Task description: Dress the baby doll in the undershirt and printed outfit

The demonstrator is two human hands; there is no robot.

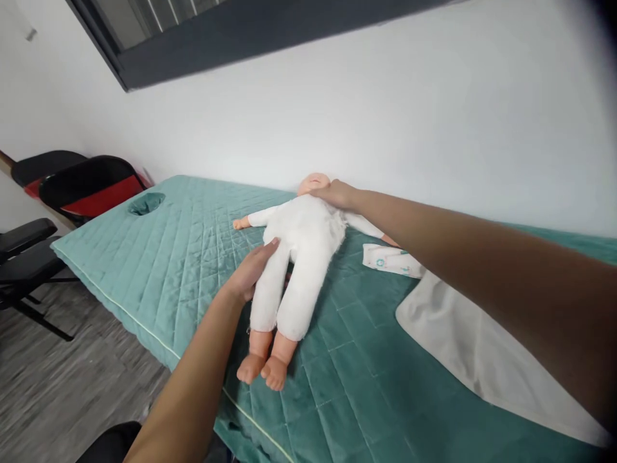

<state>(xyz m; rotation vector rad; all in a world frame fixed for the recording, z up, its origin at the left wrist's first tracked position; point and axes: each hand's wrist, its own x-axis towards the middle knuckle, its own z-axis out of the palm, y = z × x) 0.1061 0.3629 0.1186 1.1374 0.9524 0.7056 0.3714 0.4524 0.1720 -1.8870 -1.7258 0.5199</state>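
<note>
A baby doll [308,251] with a white cloth body and bare plastic head, hands and feet lies on a green quilted bed cover [193,257], its feet toward me. My left hand [253,267] is wrapped round the thigh of the leg on the left, thumb on top and fingertips showing between the legs. At the neck, just below the head, my right hand [337,194] grips the doll; some of its fingers are hidden. Under my right forearm lie a folded white printed cloth [390,259] and a larger plain white cloth [443,321].
A white wall [409,122] runs along the bed's far side, below a dark-framed window [216,45]. The bed cover has a round hole [147,204] at its far left end. Black and red chairs [96,186] stand beyond it on the grey floor [91,386].
</note>
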